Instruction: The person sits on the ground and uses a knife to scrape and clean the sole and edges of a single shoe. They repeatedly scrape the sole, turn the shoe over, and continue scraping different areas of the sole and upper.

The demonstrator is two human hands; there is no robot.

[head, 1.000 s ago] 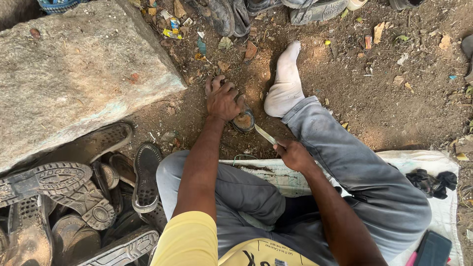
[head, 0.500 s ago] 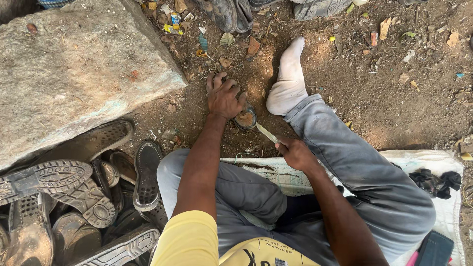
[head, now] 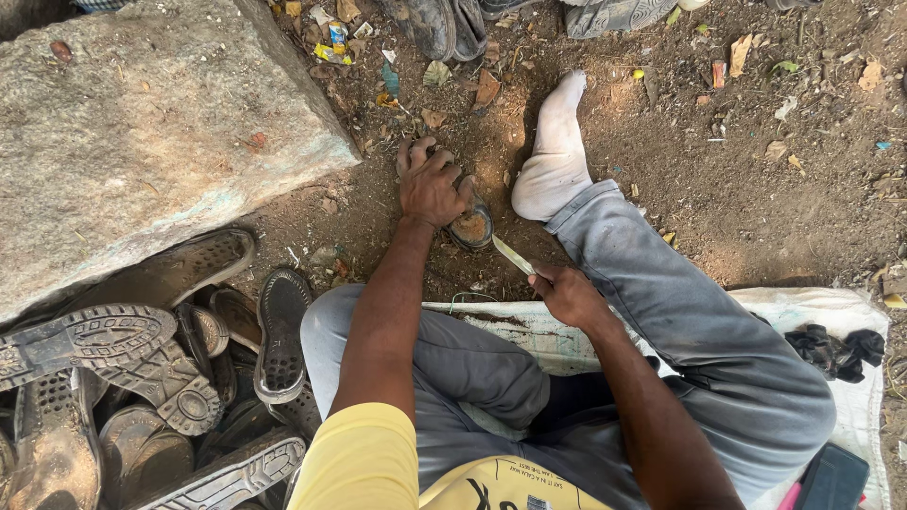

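Left hand remains clamped over the sole on the dirt, while the right hand, closed on the knife, has drawn slightly back from it.

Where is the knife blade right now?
In the head view, the blade sits near the centre, held in the right hand, its tip pointing at the shoe pressed to the dirt by the left hand.
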